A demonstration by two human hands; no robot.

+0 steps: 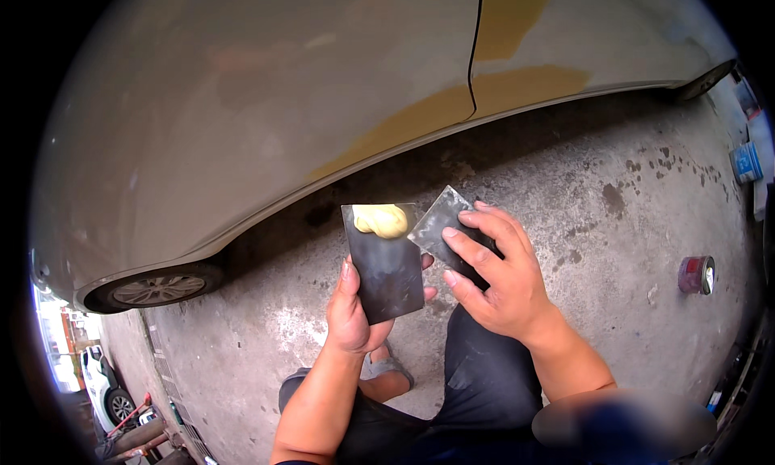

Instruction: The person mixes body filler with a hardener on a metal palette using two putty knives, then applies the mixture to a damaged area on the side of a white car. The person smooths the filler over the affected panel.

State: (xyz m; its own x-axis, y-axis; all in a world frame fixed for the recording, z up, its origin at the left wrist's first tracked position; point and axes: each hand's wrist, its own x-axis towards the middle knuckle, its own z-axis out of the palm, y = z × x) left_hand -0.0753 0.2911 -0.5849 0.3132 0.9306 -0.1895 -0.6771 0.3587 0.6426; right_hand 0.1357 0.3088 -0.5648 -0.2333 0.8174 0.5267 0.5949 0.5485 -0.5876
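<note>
My left hand (pixel 353 312) grips a dark, flat rectangular plate (pixel 383 279) from below, with a lump of pale yellow paste (pixel 379 220) at its far end. Beside it, my right hand (pixel 496 271) holds a smaller dark, square spreader (pixel 436 235), fingers spread over its back; its left corner is close to the paste. Beyond both hands is the lower side of a beige car (pixel 242 77), with mustard-yellow patches (pixel 517 85) along the sill and beside the door seam.
My legs (pixel 488 368) are bent beneath my hands on stained concrete (pixel 622 215). A small can (pixel 694 275) stands at the right, a blue bucket (pixel 746 163) farther back. The car's wheel (pixel 158 290) is at left; a white car (pixel 102 384) and red-handled equipment (pixel 137 412) lie beyond.
</note>
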